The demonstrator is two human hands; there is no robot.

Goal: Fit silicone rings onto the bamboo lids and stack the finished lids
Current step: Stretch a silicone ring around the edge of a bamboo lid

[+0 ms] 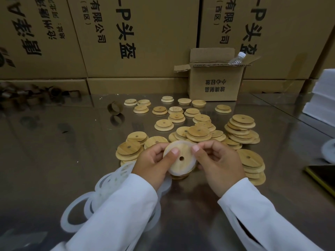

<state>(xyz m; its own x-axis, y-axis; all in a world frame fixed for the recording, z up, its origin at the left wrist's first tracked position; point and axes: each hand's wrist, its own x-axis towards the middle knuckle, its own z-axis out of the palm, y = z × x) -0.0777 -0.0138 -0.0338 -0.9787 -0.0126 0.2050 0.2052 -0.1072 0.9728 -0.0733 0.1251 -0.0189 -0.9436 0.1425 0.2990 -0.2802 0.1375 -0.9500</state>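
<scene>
I hold one round bamboo lid [181, 164] with a centre hole above the steel table. My left hand [152, 160] grips its left edge, thumb on its face. My right hand [219, 163] grips its right side, and its thumb presses a translucent silicone ring [187, 142] against the lid's upper rim. A heap of loose white silicone rings [108, 180] lies under my left forearm. Stacks of lids stand at the right [252, 164] and far right [242, 128], with more piled behind my hands [198, 133] and at the left [129, 149].
Several single lids [164, 125] are scattered further back on the table [54, 142]. A small open carton [214, 84] with a plastic bottle [237, 58] stands behind them, before a wall of large cartons [137, 37]. A cardboard ring [114, 107], white stacks [322, 98] and a phone [324, 175] sit around.
</scene>
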